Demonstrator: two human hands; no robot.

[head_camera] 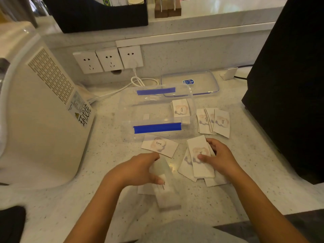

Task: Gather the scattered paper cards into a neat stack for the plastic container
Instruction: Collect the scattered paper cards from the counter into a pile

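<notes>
On the speckled bench (105, 155), the right hand (218, 157) rests on a small pile of cards (199, 160), thumb pressing the top card and fingers (211, 143) curled round its far edge. The left hand (140, 168) grips a blurred stack of cards (166, 193) near the bench's front edge. One "love." card (159, 146) lies just beside the clear plastic container (156, 113), which holds a few cards (180, 109) at its right end. Another fanned group (213, 122) lies right of the container, whose lid (190, 83) sits behind it.

Two hands (140, 168), one plastic container (156, 112), one lid (190, 83), three sockets (108, 58), several card piles (213, 122).
</notes>
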